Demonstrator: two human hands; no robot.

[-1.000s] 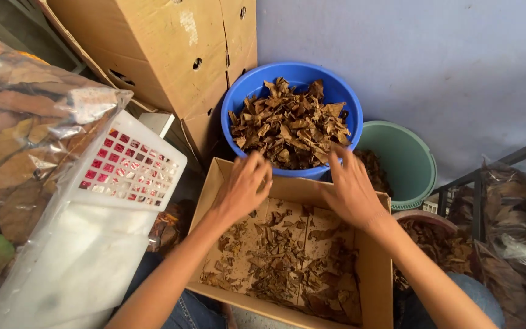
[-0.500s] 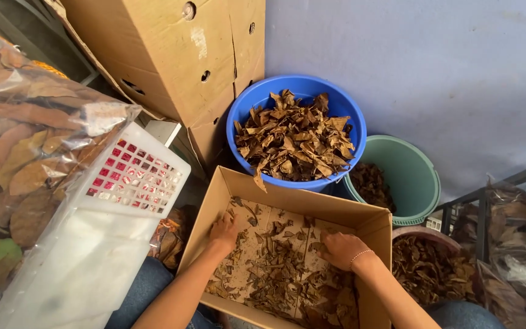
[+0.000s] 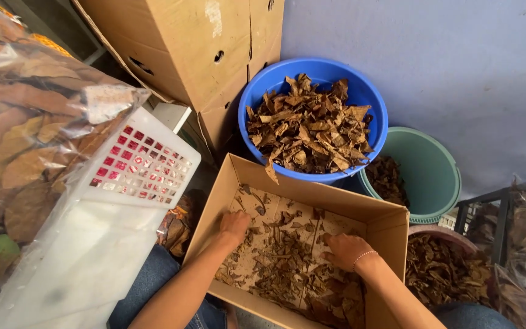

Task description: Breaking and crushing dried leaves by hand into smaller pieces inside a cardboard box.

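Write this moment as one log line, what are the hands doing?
left hand: palm down on dried leaves | right hand: same | cardboard box: open, on lap | blue tub: heaped with leaves

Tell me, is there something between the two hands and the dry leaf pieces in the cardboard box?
Nothing visible. The left hand and the right hand both rest directly on the dry leaf pieces inside the open cardboard box, with no lid or cover over them.

Dry leaves in a box
Brown, crumpled leaves [image 3: 287, 268] lie scattered in 1 thin layer over the floor of an open cardboard box [image 3: 312, 192], thickest toward its near right corner, bare cardboard showing between them.
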